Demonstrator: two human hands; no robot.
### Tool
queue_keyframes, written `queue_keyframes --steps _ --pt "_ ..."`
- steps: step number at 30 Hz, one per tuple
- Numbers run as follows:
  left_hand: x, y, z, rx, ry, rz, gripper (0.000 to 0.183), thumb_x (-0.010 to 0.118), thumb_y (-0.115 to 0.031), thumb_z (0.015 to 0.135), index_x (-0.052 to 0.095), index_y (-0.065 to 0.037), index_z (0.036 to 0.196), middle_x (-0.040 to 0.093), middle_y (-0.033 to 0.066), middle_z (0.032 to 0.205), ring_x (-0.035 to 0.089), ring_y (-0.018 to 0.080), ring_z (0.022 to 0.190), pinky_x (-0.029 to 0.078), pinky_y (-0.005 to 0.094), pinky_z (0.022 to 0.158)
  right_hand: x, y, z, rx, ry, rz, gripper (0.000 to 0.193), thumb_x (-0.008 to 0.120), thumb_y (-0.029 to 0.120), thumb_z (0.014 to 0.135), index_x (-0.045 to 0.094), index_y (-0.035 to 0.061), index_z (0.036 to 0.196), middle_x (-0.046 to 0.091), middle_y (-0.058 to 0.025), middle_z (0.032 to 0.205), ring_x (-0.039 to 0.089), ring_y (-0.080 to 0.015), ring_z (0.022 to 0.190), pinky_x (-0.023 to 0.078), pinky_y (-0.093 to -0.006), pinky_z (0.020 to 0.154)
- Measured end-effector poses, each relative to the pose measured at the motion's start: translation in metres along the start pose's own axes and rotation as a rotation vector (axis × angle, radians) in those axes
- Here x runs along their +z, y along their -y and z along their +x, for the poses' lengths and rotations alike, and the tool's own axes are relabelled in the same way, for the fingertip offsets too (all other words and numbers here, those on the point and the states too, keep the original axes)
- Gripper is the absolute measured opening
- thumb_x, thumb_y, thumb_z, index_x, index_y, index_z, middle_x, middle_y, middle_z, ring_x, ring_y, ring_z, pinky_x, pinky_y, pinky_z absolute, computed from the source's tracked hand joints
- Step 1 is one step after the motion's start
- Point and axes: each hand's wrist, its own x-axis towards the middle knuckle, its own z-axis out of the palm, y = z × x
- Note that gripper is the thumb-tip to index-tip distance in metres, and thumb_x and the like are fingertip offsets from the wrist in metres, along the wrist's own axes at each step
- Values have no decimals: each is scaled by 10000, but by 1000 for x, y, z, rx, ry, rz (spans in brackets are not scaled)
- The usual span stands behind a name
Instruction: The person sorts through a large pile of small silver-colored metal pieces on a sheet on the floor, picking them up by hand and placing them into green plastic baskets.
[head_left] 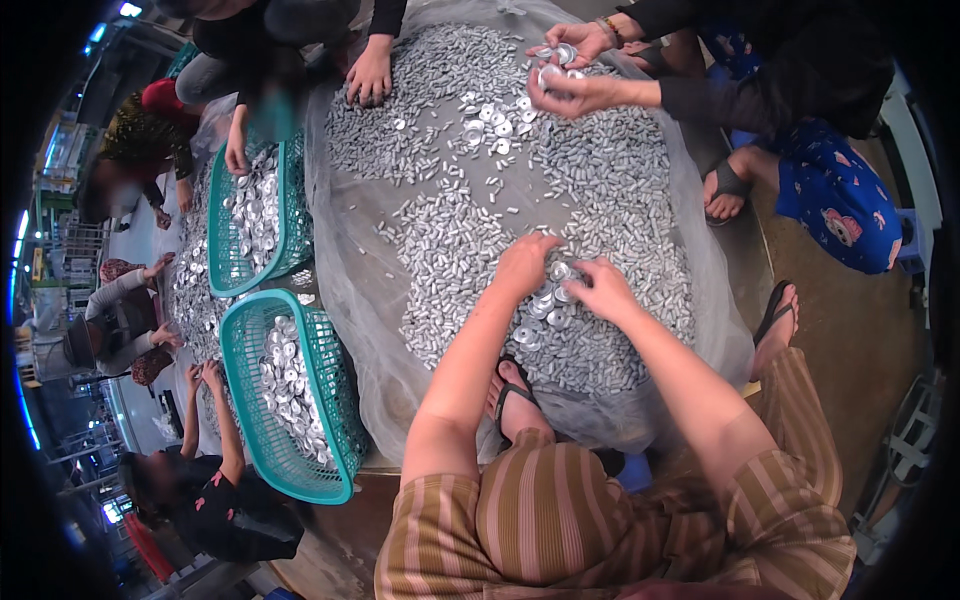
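Note:
My left hand [525, 266] reaches down into a spread of small grey metal cylinders [445, 230]; its fingers are bent together, and what they hold, if anything, is hidden. Just to its right is my right hand [606, 293], thumb and fingers apart at the edge of some shiny round metal discs [545, 308]. These discs lie in a loose heap on the cylinders, below and between my two hands. Farther away, another cluster of discs [497, 124] rests among the cylinders. A translucent plastic sheet [345, 240] lies under everything.
Two teal plastic baskets [345, 468] with discs stand on the left. Opposite me, a co-worker's hands [580, 92] hold several discs, and another person's hand [371, 72] rests on the cylinders. More people work at the far left. My sandalled foot [522, 408] is beside the sheet.

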Motion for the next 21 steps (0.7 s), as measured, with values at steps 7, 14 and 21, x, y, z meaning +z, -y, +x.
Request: queue_keyframes --steps 7,14,21 --pt "-31 -17 -48 5 164 -47 291 494 45 631 615 -96 855 570 90 901 543 286 883 451 359 746 13 5 -17 -57 -38 -2 371 719 172 632 518 75 929 519 -117 898 575 -295 794 467 -365 688" --pt "-39 10 -79 -305 -124 -686 219 611 -53 649 523 -33 849 547 30 746 497 122 688 404 256 626 -25 3 -32 380 226 1148 232 563 73 747 474 92 961 592 -88 828 606 -214 734 502 -319 586" --pt "5 -16 -69 -90 -163 -170 366 717 -215 640 566 -66 938 594 111 817 574 280 762 454 345 679 -26 14 -24 503 203 1091 197 596 226 766 510 76 861 584 -94 865 590 -227 694 520 -350 596"
